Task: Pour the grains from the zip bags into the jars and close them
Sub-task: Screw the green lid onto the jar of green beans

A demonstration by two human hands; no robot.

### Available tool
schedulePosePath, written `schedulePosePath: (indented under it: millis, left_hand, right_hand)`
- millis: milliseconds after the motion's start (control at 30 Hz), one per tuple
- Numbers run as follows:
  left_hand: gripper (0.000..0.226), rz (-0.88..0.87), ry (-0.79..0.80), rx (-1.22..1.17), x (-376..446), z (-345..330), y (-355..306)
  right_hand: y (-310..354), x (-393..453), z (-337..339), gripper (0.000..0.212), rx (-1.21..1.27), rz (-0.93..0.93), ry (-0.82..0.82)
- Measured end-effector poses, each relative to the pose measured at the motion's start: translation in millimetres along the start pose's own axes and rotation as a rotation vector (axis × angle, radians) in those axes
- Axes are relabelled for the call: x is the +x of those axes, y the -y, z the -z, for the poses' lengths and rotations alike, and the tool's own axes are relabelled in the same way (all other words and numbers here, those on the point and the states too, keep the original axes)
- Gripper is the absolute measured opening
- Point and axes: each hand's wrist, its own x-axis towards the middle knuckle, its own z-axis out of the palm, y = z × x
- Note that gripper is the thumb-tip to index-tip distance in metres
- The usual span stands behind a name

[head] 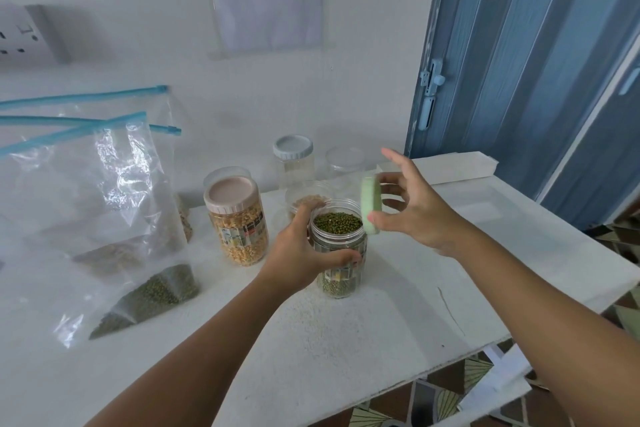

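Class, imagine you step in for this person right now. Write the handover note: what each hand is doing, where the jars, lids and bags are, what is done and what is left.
Left hand grips the open jar of green beans, standing upright on the white table.
Right hand holds the green lid on edge beside the jar's mouth, not yet on it.
Done: the yellow-grain jar wears its pink lid; the green beans jar is full.
Left: put on and close the green lid. The jar of pale grains behind has no lid that I can see. The zip bags at left hold leftover grains.

left hand (304, 246) gripping jar (341, 270), right hand (412, 204) holding lid (370, 206)
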Motion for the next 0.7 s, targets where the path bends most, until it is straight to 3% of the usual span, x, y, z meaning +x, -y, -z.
schedulePosePath:
  millis: [300, 567, 700]
  left_hand:
    - [0.087, -0.003, -0.012, -0.093, 0, -1, 0]
    - [0.092, 0.007, -0.039, -0.151, 0, -3, 5]
    - [0.106, 0.016, 0.018, -0.156, 3, 2, 2]
  right_hand:
    - [39, 17, -34, 0.087, -0.350, 0.028, 0.170]
    - [50, 20, -34, 0.095, -0.461, -0.013, 0.268]
    - [50, 21, -34, 0.100, -0.462, -0.020, 0.287]
